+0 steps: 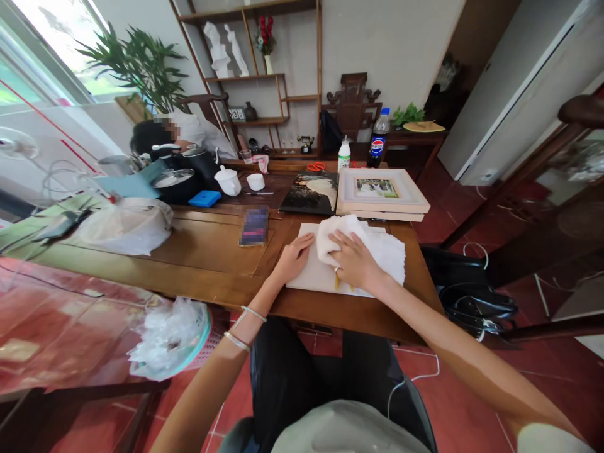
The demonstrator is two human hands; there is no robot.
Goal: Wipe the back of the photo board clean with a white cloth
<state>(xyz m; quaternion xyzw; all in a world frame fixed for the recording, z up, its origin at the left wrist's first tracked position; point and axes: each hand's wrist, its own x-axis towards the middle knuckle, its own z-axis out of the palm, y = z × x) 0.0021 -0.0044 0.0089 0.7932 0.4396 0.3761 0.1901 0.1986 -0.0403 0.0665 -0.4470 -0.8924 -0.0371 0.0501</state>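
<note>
On the wooden table in front of me lies a flat white board (306,277). My left hand (293,258) rests at its left edge, fingers stretched out and lying flat. With my right hand (355,259) I press a bunched white cloth (333,229) down on the board, fingers curled into it. More of a white, ragged-edged sheet (389,251) spreads out to the right, over the board. Small yellow bits show below my right hand, too small to name. The palm side of both hands is hidden.
Beyond the board stand stacked white frames (410,189) and a dark picture panel (309,192). A phone (253,226), orange scissors (316,167), a cola bottle (379,138) and a white teapot (228,181) are on the table. A person (189,132) sits at far left. A bag-lined basket (207,340) stands below.
</note>
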